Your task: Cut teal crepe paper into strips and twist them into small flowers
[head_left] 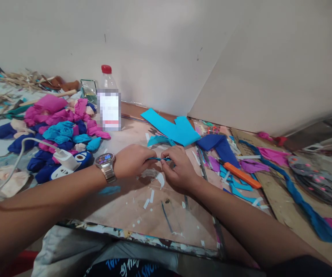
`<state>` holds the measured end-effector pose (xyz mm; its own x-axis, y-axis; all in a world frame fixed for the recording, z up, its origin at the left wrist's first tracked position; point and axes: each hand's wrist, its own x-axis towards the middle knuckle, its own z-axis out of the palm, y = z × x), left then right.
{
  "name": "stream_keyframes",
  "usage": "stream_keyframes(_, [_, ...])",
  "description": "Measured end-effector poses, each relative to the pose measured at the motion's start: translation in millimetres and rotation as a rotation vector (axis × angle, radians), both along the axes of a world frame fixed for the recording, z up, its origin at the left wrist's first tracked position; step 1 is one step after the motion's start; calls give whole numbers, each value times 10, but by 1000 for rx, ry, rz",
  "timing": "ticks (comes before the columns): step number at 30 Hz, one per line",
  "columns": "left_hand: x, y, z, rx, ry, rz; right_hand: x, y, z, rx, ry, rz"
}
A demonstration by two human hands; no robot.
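Note:
My left hand (pixel 134 161), with a metal wristwatch (pixel 106 164) on its wrist, and my right hand (pixel 179 167) meet over a brown work board (pixel 131 207). Both pinch a thin blue strip (pixel 160 158) stretched between their fingertips. The fingers of both hands are closed on it. A curled white scrap (pixel 160 179) lies just under the hands.
A pile of pink, blue and cream fabric flowers (pixel 59 129) lies at the left, with a white power adapter (pixel 65 161). A red-capped bottle (pixel 108 100) stands behind. Light blue sheets (pixel 171 129), an orange cutter (pixel 241 175) and blue scraps lie to the right. A blue twisted cord (pixel 298 200) crosses the floor.

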<state>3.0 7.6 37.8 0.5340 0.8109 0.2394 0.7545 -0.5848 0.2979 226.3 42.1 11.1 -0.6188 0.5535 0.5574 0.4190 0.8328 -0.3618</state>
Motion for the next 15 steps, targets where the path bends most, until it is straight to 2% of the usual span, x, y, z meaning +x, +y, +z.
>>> stream_keyframes(9, [-18, 8, -21, -8, -69, -62, -10, -22, 6, -6, 0, 37])
stream_keyframes(15, [-36, 26, -19, -35, -54, -43, 2, -10, -4, -25, -6, 58])
